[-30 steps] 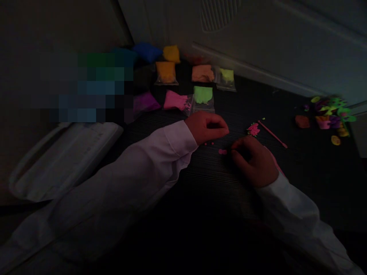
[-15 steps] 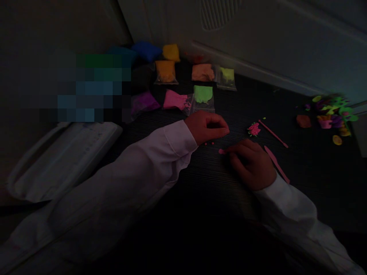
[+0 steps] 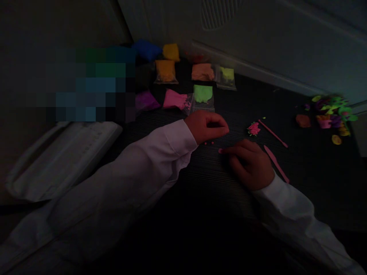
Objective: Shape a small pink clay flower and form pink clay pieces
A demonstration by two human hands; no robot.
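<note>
One finger of the right hand, thumb apart, touches a pink disc; the left hand has fingertips together.

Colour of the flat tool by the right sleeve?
Pink; the flat tool shows best in the head view.

Craft spot: clay bags on a dark table; room unclear.

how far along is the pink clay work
The pink flower-like cluster already looks shaped. The right hand has a fingertip at a small pink disc; the left hand is pinched, any contents unclear. Two small pink balls lie unflattened, so they probably remain to be worked.
</note>
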